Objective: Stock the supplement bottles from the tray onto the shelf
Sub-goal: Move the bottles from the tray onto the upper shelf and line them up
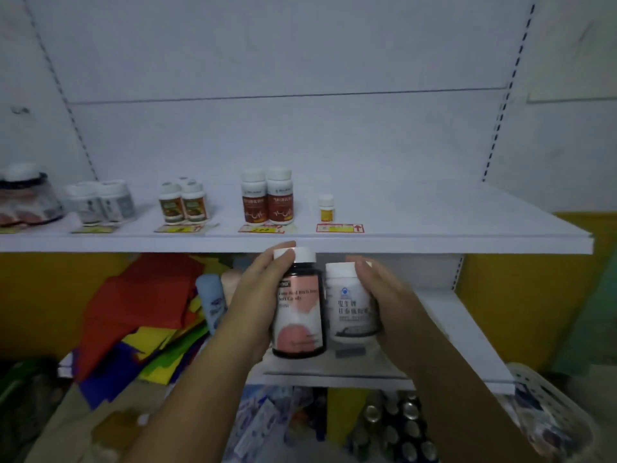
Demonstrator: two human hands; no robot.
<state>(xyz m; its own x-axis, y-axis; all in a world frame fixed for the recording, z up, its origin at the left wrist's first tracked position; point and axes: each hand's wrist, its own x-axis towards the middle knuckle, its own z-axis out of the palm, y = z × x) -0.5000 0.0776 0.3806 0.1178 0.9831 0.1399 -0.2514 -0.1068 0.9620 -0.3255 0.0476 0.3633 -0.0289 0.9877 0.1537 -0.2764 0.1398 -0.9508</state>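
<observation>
Holding: you have one bottle in each hand, both just below the front edge of the white shelf (434, 228).
Left hand (257, 295): wrapped round the dark bottle with the pink label (298, 309), thumb on its white cap.
Right hand (384, 292): curled round the white bottle (350, 305), upright.
Bottles: side by side, almost touching.
Shelf above: your red-labelled pair (268, 197) and a small yellow bottle (326, 207) stand there.
</observation>
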